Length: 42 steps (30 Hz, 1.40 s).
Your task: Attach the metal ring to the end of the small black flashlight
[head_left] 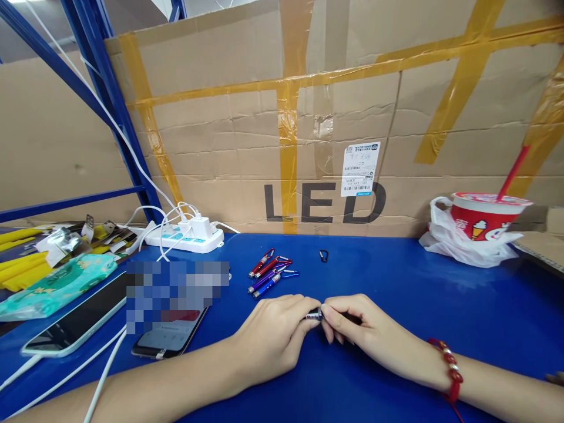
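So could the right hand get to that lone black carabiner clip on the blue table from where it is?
Probably yes. The black carabiner clip lies alone on the blue table beyond the right hand, nothing between them. That hand and the left hand both grip a small flashlight.

Far right: I see a red cup (pixel 484 220) on a plastic bag (pixel 445 244);
Left: power strip (pixel 187 238); two phones (pixel 170 338);
Behind: cardboard wall (pixel 352 117)
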Tool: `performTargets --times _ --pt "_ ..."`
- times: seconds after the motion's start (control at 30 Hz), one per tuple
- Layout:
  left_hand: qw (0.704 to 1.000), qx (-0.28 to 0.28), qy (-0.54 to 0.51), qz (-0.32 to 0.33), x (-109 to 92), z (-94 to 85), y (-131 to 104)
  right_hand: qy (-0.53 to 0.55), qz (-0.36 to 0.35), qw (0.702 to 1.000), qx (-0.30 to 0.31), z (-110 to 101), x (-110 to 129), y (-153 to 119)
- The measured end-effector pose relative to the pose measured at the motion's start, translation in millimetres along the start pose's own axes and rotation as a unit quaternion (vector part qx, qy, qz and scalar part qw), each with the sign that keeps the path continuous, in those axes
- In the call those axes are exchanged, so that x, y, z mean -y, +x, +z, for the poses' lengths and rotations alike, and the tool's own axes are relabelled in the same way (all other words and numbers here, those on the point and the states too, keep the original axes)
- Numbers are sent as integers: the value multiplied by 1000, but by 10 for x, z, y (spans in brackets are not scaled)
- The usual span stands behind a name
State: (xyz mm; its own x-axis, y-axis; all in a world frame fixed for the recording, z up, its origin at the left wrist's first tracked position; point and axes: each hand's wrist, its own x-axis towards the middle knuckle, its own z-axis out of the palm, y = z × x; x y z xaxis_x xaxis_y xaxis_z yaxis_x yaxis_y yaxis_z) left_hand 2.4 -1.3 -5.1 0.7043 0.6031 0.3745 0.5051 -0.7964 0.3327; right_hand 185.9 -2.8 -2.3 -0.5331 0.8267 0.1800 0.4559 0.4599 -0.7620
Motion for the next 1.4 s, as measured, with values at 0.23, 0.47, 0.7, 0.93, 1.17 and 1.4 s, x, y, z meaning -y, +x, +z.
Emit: performTargets --times 0.23,0.47,0.7,0.93,1.17,1.4 --pt "1000 -10 -21 -13 -7 -1 25 47 15 999 -4 8 -34 18" --pt "1000 -14 -19 3 -48 -47 33 60 22 998 4 14 -54 39" --pt "1000 7 20 -9 -17 -31 44 28 21 999 10 18 -55 35" --pt "998 25 62 -16 -10 -30 42 9 9 1000 11 37 -59 31" --pt "998 -4 47 -35 -9 -10 26 76 23 992 -96 26 1 20" --pt "999 -3 6 -37 -4 -10 19 54 -25 989 -137 14 -36 16"
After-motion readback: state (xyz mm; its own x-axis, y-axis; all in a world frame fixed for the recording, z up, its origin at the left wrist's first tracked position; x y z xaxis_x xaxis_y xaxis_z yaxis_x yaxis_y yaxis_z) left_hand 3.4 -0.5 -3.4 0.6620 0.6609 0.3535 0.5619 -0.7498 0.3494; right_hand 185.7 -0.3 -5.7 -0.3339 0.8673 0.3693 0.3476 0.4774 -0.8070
